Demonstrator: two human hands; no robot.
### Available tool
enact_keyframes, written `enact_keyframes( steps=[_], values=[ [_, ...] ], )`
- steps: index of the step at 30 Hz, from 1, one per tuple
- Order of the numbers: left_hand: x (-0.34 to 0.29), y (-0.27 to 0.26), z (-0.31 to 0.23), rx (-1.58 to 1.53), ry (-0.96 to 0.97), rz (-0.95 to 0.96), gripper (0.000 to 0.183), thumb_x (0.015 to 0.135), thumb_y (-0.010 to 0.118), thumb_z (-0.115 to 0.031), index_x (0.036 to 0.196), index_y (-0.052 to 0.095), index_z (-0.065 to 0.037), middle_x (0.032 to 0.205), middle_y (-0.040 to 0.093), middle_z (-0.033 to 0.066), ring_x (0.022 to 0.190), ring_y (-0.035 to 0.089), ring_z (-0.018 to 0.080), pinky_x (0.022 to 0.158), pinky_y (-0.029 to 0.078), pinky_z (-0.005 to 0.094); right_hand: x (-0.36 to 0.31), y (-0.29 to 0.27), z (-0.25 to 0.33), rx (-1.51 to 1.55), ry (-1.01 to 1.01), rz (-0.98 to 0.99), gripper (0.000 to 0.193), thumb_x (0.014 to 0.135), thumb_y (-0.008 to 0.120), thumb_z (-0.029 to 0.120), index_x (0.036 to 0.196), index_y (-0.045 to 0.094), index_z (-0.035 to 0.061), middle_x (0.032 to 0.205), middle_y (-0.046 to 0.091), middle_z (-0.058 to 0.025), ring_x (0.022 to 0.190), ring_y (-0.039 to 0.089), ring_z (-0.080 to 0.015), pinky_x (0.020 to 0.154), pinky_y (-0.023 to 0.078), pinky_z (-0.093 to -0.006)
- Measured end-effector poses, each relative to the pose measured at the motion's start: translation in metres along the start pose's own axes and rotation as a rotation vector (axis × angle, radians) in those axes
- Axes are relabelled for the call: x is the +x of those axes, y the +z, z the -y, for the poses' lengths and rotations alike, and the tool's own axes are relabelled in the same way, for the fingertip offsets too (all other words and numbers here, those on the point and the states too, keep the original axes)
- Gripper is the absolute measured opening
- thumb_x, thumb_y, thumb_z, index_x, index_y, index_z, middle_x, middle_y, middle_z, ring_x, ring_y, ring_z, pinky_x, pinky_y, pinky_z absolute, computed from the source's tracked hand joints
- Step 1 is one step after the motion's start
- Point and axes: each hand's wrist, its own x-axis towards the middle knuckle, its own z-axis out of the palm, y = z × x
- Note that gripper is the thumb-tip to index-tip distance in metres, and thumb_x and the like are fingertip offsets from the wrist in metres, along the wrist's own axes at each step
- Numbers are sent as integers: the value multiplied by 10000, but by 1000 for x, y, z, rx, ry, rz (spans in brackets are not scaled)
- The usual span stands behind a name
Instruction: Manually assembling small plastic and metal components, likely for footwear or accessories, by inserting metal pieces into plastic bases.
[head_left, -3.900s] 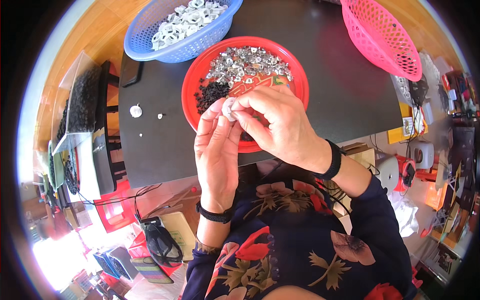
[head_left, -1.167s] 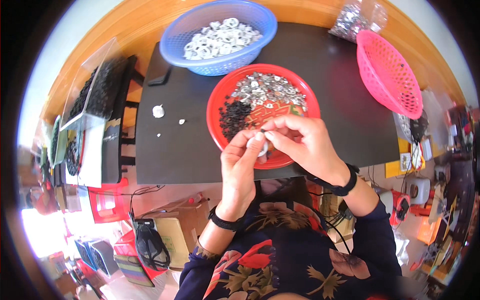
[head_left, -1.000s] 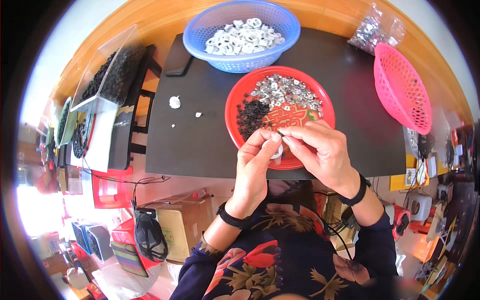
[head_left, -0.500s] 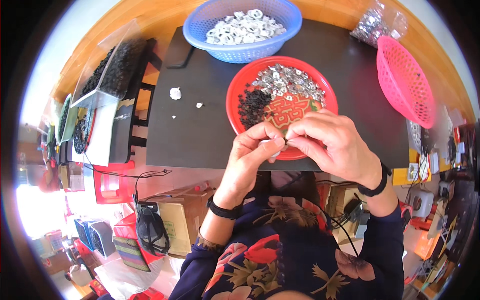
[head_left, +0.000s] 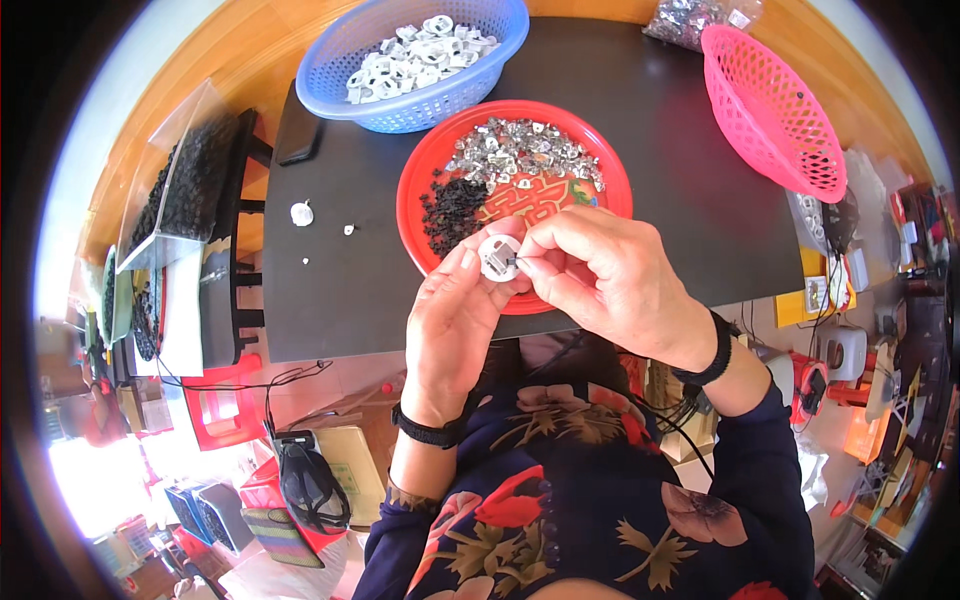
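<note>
My left hand (head_left: 455, 300) grips a round white plastic part (head_left: 494, 262) by its edge, with its slotted face turned up. The thumb and forefinger of my right hand (head_left: 610, 275) pinch a tiny dark piece (head_left: 516, 261) against that part's right side. Both hands are over the near rim of a red plate (head_left: 412, 190). On the plate lie a heap of small black pieces (head_left: 452, 212) at left and a heap of shiny metal pieces (head_left: 520, 150) at the back.
A blue basket (head_left: 400, 118) of white plastic parts stands behind the plate. At right are a pink basket (head_left: 775, 120) and a bag of metal pieces (head_left: 695, 20). A dark phone-like slab (head_left: 298, 140) and a loose white part (head_left: 302, 213) lie at left, near a clear bin (head_left: 180, 190).
My left hand has turned and opened out, bringing the white part's face into sight. My right fingers stay pinched beside it. The whole view has shifted, with the table appearing farther left.
</note>
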Motion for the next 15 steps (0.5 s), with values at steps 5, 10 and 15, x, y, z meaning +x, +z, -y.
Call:
enact_keyframes(
  steps=[5,10,15],
  values=[
    [0,3,0,-34,-28,-12,359,982,454,-175,1265,488,43,1148,591,99,1066,572,184,940,451,376,-1,3,-1,-8,5,-17,122,767,635,1,816,527,31,736,573,-88,654,584,-263,589,468,-355],
    [4,-7,4,-51,-17,29,293,987,474,-177,1223,523,-11,1146,590,73,1060,571,164,936,452,370,5,0,-3,-142,-106,42,136,780,650,59,819,520,44,737,566,-75,691,586,-262,647,454,-381],
    [3,-9,6,-11,5,2,256,972,517,-177,1185,550,-38,1127,598,55,1036,570,152,927,459,371,6,3,-5,-214,-178,69,181,783,651,68,948,578,53,788,578,-51,744,590,-234,705,443,-366]
  ],
)
